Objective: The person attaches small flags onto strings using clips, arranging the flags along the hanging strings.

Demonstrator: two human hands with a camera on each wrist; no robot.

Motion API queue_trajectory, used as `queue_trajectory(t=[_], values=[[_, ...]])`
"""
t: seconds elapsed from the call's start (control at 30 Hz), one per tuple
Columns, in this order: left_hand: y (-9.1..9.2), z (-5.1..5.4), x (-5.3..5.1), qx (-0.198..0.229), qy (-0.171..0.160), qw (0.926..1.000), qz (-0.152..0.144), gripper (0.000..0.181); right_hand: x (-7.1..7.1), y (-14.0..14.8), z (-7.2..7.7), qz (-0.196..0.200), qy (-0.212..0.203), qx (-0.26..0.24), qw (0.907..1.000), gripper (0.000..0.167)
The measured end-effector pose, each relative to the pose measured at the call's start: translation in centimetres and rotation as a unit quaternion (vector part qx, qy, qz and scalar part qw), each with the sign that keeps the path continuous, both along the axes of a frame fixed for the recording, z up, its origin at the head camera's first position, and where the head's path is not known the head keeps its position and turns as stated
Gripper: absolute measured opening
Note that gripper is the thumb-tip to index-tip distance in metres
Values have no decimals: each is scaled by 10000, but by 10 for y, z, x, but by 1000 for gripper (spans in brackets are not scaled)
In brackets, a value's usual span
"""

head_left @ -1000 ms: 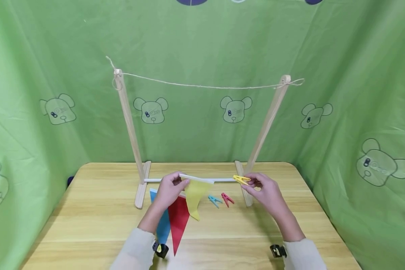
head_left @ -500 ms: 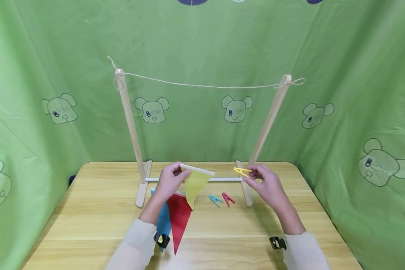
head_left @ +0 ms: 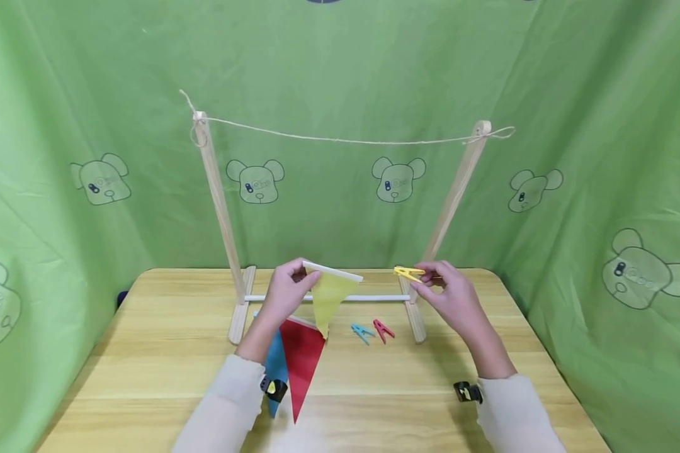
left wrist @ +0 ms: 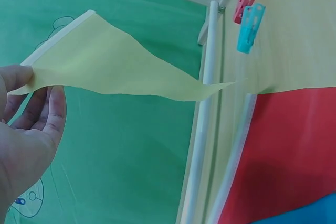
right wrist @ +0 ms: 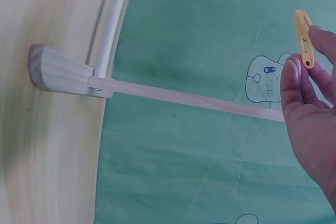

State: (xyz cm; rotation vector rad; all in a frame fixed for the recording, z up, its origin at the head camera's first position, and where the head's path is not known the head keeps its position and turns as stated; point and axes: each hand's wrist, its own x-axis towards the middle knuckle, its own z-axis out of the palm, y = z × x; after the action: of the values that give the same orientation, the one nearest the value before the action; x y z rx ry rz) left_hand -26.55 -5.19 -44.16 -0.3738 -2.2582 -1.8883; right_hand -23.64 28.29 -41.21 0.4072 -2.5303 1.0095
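Note:
My left hand pinches the left end of the white top edge of a yellow pennant, which hangs point down above the table; the left wrist view shows the yellow cloth stretching away from the thumb. Between thumb and fingers my right hand holds a yellow clothespin, also visible in the right wrist view. A red pennant lies on the table, partly over a blue pennant, which the left forearm partly hides. A blue clothespin and a red clothespin lie side by side.
A wooden frame with a left post and a right post stands at the table's back, joined low by a white bar. A string sags slightly between the post tops. Green curtain surrounds the wooden table.
Both hands have risen a little, carrying the yellow pennant and the yellow clothespin upward. The pennant's lower tip hangs straighter than before. The whole head view has shifted slightly.

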Motion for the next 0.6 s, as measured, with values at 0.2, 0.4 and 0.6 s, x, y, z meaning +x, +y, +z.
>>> queue_trajectory(t=[0.2,0.4,0.6], values=[[3,5,-5,40,117,9999,-11,18,-4,1,8,73,114,-73,9999,30],[5,12,-8,105,224,9997,24,24,-7,2,17,67,155,-34,9999,30],[8,22,-9,131,335,9994,17,25,-8,3,26,85,321,-66,9994,30]])
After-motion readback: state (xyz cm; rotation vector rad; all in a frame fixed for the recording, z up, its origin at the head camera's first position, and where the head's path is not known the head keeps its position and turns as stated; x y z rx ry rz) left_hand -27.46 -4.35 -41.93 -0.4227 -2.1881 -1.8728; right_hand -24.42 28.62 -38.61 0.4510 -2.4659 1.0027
